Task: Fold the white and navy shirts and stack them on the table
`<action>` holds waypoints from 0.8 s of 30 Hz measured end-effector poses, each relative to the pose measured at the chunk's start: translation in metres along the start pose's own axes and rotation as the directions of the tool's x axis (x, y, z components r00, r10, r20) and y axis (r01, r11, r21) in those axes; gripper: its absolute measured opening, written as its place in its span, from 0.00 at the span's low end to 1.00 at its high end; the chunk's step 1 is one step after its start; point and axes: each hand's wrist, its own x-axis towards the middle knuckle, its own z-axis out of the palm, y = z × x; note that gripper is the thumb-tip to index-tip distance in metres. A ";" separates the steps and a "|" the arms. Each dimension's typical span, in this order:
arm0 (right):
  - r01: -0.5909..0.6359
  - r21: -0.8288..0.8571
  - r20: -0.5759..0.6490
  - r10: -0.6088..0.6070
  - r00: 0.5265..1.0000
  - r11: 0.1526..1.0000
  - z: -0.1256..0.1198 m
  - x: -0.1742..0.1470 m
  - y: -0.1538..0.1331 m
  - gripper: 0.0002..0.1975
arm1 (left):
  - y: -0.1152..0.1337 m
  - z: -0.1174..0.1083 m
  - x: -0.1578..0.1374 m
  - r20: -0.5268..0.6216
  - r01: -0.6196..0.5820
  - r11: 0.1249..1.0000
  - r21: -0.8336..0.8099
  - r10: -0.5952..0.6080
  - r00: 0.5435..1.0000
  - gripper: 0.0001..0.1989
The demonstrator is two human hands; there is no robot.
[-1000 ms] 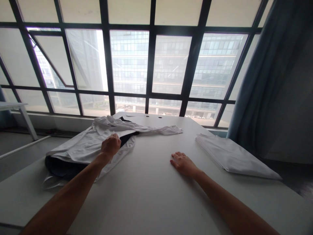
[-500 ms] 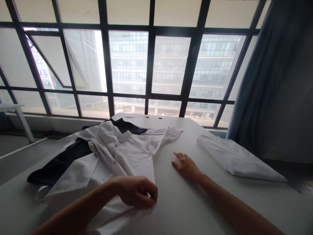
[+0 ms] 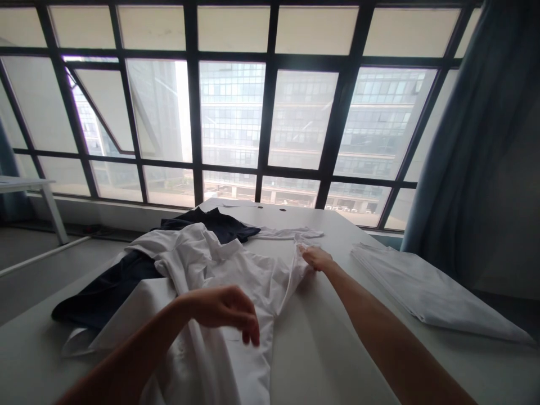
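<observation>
A white shirt [image 3: 253,281] lies spread and wrinkled on the table, its collar side toward the left. My right hand [image 3: 316,258] reaches far forward and pinches the shirt's sleeve near the cuff, lifting it slightly off the tabletop. Over the near part of the shirt, my left hand [image 3: 230,310] hovers with loosely bent fingers pointing down and nothing visible in them. Dark navy fabric [image 3: 107,289] shows beneath and beside the shirt on the left, with another dark piece [image 3: 215,223] behind the collar.
On the right side of the white table [image 3: 333,343] lies a folded white cloth [image 3: 434,287]. A blue-grey curtain [image 3: 455,169] hangs beyond it. Large dark-framed windows line the back, and another white table [image 3: 25,183] stands at the far left.
My right hand has moved forward from the bare tabletop and taken hold of the shirt's sleeve. My left hand has let go of the shirt's near edge and risen slightly, toward the left.
</observation>
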 end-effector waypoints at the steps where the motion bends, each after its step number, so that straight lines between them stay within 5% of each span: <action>1: -0.031 -0.005 0.035 0.032 0.999 0.999 0.002 0.001 -0.008 0.26 | -0.007 -0.005 0.001 -0.198 0.079 0.990 0.118 -0.054 0.979 0.27; 3: -0.061 -0.026 0.099 0.063 0.993 0.998 0.008 -0.001 -0.026 0.24 | -0.020 -0.012 0.002 -0.498 0.325 0.884 0.337 -0.126 0.858 0.20; 5: -0.039 -0.041 0.112 0.044 0.993 0.998 0.015 -0.006 -0.041 0.14 | -0.030 -0.018 0.002 -0.633 0.504 0.748 0.432 -0.146 0.760 0.16; 7: -0.011 -0.058 0.066 0.015 0.998 0.998 0.014 -0.011 -0.044 0.07 | -0.035 -0.023 -0.001 -0.684 0.562 0.699 0.442 -0.142 0.715 0.16; 10: -0.020 -0.111 -0.058 0.013 0.998 0.994 -0.011 -0.016 -0.023 0.10 | -0.036 -0.032 -0.010 -0.732 0.570 0.704 0.424 -0.105 0.674 0.18; 19: -0.115 -0.277 -0.446 -0.021 0.895 0.954 -0.137 -0.042 0.096 0.15 | -0.041 -0.043 -0.025 -0.645 0.562 0.736 0.378 -0.226 0.730 0.22; 22: -0.212 -0.246 -0.620 0.015 0.785 0.946 -0.155 -0.040 0.148 0.18 | -0.036 -0.033 -0.020 -0.530 0.555 0.736 0.388 -0.314 0.788 0.25; 24: -0.367 -0.066 -0.701 0.218 0.679 0.928 -0.157 -0.031 0.184 0.23 | -0.035 -0.025 -0.013 -0.456 0.499 0.752 0.431 -0.296 0.839 0.25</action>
